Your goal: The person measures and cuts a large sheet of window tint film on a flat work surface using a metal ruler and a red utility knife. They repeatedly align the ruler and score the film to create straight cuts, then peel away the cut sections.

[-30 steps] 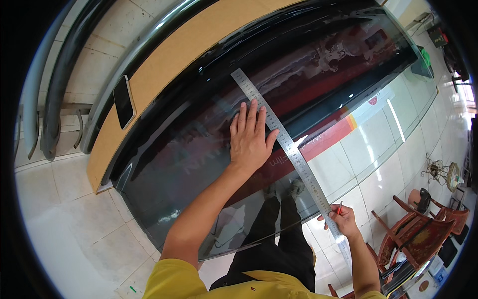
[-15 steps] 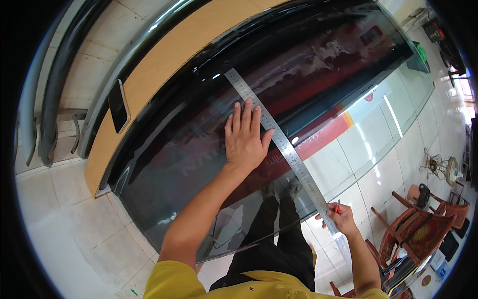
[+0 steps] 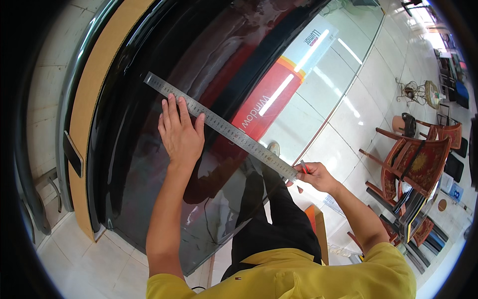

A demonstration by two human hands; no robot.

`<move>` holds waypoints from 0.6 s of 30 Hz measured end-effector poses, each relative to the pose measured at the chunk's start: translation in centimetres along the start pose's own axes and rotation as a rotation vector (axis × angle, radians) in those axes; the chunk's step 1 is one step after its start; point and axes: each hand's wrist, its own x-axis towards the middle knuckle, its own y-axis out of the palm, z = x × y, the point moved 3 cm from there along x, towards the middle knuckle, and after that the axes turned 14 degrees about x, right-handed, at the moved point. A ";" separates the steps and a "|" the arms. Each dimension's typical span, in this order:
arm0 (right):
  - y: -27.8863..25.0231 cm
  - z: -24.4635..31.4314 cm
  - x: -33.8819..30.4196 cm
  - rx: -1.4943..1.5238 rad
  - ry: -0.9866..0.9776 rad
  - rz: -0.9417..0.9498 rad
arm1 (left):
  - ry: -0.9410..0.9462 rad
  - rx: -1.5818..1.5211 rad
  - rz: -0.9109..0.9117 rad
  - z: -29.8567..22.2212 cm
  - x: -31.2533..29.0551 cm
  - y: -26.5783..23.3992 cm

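A long metal ruler [image 3: 226, 130] lies slantwise across a big curved sheet of glass [image 3: 144, 194], part of it dark, part see-through. My left hand [image 3: 180, 137] rests flat on the dark part, fingers spread, with the fingertips against the ruler near its far end. At the ruler's near end, by the glass edge, my right hand [image 3: 318, 177] is closed around a slim red-and-grey tool [image 3: 303, 167], its fingers also at the ruler. The tool's kind cannot be made out, and its lower part is hidden by the fingers.
A cardboard-faced strip [image 3: 82, 144] runs along the glass's left side, with a phone [image 3: 73, 155] on it. A red box with white lettering [image 3: 264, 104] shows through the glass. Carved wooden chairs [image 3: 416, 159] and a wire stand [image 3: 412, 89] are on the tiled floor to the right.
The view has swung, so glass, ruler and both hands appear further left and turned. My left hand stays flat by the ruler; my right still holds the red tool at its near end.
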 end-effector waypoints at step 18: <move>0.3 1.0 -0.2 0.003 0.038 0.012 | -0.002 -0.005 -0.019 0.0 -0.3 0.5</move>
